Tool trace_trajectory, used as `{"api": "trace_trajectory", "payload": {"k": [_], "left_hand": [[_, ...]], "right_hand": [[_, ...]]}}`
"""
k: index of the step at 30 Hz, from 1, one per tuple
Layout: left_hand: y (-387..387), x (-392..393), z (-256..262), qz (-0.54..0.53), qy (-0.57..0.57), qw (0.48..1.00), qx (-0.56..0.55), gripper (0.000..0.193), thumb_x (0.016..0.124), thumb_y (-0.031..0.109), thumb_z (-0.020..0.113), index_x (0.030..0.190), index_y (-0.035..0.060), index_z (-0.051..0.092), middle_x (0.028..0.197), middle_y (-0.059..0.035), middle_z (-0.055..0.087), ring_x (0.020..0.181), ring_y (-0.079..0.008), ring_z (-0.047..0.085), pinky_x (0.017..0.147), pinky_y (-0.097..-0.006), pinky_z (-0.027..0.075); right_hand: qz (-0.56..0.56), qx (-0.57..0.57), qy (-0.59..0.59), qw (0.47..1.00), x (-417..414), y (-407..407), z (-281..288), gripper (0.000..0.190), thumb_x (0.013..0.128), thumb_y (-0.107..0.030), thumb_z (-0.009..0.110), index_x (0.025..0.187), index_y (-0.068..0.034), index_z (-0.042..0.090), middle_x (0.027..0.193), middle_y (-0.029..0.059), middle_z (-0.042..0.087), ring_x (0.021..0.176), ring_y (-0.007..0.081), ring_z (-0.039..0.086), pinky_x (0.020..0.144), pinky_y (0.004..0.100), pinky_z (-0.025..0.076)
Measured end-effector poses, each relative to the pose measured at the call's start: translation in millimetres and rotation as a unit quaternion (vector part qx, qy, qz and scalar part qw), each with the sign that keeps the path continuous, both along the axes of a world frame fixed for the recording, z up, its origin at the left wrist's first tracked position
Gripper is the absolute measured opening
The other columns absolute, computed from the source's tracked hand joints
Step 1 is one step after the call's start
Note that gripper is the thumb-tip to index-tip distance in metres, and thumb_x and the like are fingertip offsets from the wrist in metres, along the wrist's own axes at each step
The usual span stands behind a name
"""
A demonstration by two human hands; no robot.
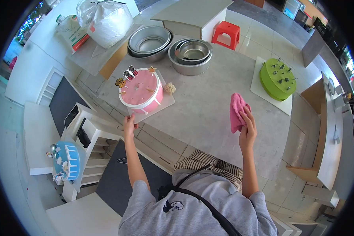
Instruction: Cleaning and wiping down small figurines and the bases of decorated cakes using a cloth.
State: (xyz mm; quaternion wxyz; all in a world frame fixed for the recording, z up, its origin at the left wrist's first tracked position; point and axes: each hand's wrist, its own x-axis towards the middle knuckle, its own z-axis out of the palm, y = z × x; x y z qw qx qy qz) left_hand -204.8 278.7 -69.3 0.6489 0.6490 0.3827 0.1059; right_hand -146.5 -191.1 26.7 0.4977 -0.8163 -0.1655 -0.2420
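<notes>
My left hand [130,125] grips the near corner of a white board [165,103] at the table's left edge. On that board stands a round pink cake [140,88] with white drip trim, gold stars and small figure toppers. A cream-coloured ball-like ornament [169,88] lies at the cake's right side. My right hand [247,129] rests on a crumpled pink cloth [237,113] on the grey table [200,118], fingers over its right part. Farther right, a green round cake [275,78] with small dark toppers stands on another white board [283,107].
Metal cake pans [150,42] and more nested pans [190,59] stand at the table's far side. Large plastic bags [106,23] lie beyond on the left. A red stool [226,34] stands behind the table. A blue cake [67,160] sits at lower left near white shelving.
</notes>
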Motion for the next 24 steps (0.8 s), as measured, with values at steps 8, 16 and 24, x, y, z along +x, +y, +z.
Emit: {"api": "trace_trajectory", "payload": {"k": [8, 16, 24], "left_hand": [[-2, -33, 4, 0.107, -0.233, 0.962, -0.097, 0.021, 0.087, 0.024, 0.055, 0.098, 0.0068, 0.050, 0.102, -0.0072, 0.055, 0.094, -0.0223, 0.056, 0.079, -0.0424, 0.049], [24, -70, 32, 0.166, -0.288, 0.943, -0.011, 0.023, 0.085, 0.015, 0.057, 0.103, 0.0023, 0.052, 0.100, -0.0097, 0.056, 0.094, -0.0230, 0.057, 0.080, -0.0419, 0.049], [-52, -44, 117, 0.004, -0.310, 0.946, -0.093, 0.035, 0.082, 0.012, 0.056, 0.115, 0.0021, 0.048, 0.112, -0.0116, 0.054, 0.106, -0.0242, 0.052, 0.088, -0.0401, 0.044]], "right_hand": [[0.003, -0.005, 0.058, 0.998, -18, -28, -27, 0.043, 0.072, 0.011, 0.035, 0.106, 0.000, 0.059, 0.120, 0.0169, 0.052, 0.117, 0.0322, 0.046, 0.099, 0.0365, 0.033], [-0.139, 0.176, 0.067, 0.972, -37, -48, -21, 0.039, 0.079, 0.007, 0.034, 0.112, 0.002, 0.053, 0.114, 0.0147, 0.055, 0.103, 0.0192, 0.053, 0.084, 0.0265, 0.043], [-0.224, 0.440, -0.022, 0.869, -58, -131, -12, 0.029, 0.090, -0.007, 0.039, 0.117, 0.002, 0.046, 0.112, 0.0103, 0.052, 0.098, 0.0186, 0.054, 0.082, 0.0301, 0.046]]}}
